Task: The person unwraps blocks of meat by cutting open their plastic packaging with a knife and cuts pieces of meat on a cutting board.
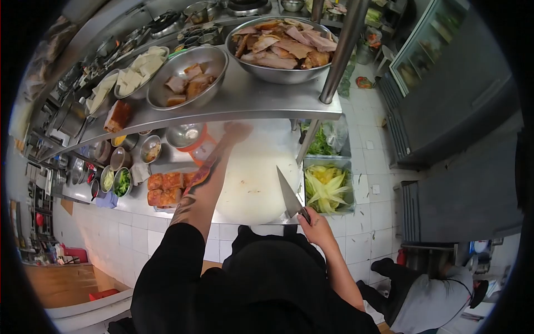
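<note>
My right hand (318, 227) is closed around the dark handle of a kitchen knife (287, 195). The blade points away from me over the right part of a white cutting board (253, 192), which carries a few small crumbs. My left arm stretches forward over the board's left side. At its end my left hand (238, 131) is smeared by motion beneath the steel shelf, near an orange container (201, 146) with a metal bowl (185, 135) on it; its fingers cannot be made out. Left of the forearm sit pieces of browned, crisp-skinned roast pork (164, 189).
The steel shelf (267, 100) above holds a bowl of sliced meat (283, 44) and a bowl of pork chunks (189, 78). Bins of pale green leaves (328, 186) and darker greens (320, 142) flank the board's right. A person (434, 298) bends at lower right.
</note>
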A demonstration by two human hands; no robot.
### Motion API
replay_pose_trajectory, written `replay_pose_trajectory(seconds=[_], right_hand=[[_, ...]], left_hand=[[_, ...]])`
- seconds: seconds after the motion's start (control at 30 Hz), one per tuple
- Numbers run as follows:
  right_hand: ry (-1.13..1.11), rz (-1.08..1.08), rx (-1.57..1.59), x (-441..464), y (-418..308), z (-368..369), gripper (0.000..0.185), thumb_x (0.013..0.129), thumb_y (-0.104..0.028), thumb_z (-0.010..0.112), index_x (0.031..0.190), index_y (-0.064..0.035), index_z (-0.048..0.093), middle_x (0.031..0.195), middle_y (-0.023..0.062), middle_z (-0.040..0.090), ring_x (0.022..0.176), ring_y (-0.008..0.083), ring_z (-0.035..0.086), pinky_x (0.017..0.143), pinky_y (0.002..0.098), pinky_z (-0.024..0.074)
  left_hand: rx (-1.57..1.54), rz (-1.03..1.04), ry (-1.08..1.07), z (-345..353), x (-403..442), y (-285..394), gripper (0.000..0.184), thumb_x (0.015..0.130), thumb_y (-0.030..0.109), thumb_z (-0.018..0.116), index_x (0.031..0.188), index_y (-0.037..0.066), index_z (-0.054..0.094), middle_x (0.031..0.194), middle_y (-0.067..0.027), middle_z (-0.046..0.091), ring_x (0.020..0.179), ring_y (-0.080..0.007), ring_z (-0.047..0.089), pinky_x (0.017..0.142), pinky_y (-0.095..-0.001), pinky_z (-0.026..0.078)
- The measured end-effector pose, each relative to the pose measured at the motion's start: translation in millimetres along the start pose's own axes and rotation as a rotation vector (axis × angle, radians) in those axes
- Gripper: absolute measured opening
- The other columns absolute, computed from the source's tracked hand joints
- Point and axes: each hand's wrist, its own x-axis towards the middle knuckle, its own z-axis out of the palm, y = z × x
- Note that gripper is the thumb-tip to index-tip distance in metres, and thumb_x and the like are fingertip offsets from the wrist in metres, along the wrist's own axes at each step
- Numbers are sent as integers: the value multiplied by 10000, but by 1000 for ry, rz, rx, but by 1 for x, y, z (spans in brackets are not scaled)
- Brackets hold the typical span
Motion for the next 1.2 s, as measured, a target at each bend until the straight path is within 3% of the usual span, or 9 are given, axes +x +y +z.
replay_pose_trajectory(seconds=[0.1,0.23,0.3,0.43,0.53,0.87,0.97,1.1,1.2], right_hand=[[-135,208,71,0,-25,-17,337,1060,-295,656,1279,-40,658,763,149,684,635,272,676,643,406,550],[-170,196,90,2,-28,-25,356,1059,-290,657,1333,-63,654,792,173,700,738,329,713,721,429,568],[-159,71,-27,2,-29,-22,402,1028,-309,683,1377,-109,670,980,222,753,913,461,720,814,529,577],[-87,-162,-187,8,-58,-22,470,947,-170,743,1414,-173,687,938,129,681,824,353,704,712,481,564],[7,-310,-289,23,-56,4,487,952,-150,738,1433,-188,677,863,103,621,775,339,668,677,478,544],[-77,-1,-361,11,-73,46,606,878,-61,705,1458,-232,665,937,124,612,849,342,669,757,467,546],[-52,-20,-380,10,-68,50,543,936,-112,733,1455,-262,671,915,105,601,844,331,647,741,454,526],[-1,-69,-402,17,-72,56,515,936,-123,740,1435,-239,683,926,104,595,873,333,644,748,460,524],[-61,-88,-375,29,-75,58,600,887,-104,739,1468,-229,660,1006,130,580,984,340,638,806,455,527]], left_hand=[[-111,-21,-71,-41,1,14,401,1051,338,652,1301,29,707,1246,-183,743,1194,-322,707,1037,-474,557],[-153,-43,-90,-50,-2,0,399,1048,333,654,1298,26,707,1242,-182,744,1187,-319,708,1034,-470,558],[-169,-62,-91,-51,-2,-4,399,1046,330,655,1297,25,707,1240,-182,744,1183,-318,709,1033,-468,559],[-197,-78,-97,-42,-3,-11,397,1043,325,657,1294,21,708,1236,-181,746,1176,-315,710,1030,-464,560],[-229,-65,-103,-37,10,-17,396,1041,321,659,1292,19,708,1233,-181,746,1171,-313,711,1028,-461,561],[-362,-56,-68,-19,13,-46,392,1033,308,664,1285,11,709,1223,-179,749,1154,-306,715,1021,-452,563],[-376,-57,-69,-20,10,-45,390,1031,304,666,1283,9,710,1220,-179,750,1149,-304,716,1019,-449,564],[-407,-72,-76,-19,6,-48,389,1028,298,668,1280,6,710,1215,-178,752,1142,-301,717,1016,-445,565],[-432,-86,-70,-19,0,-54,388,1025,295,670,1278,3,711,1212,-178,753,1136,-299,718,1014,-443,566]])
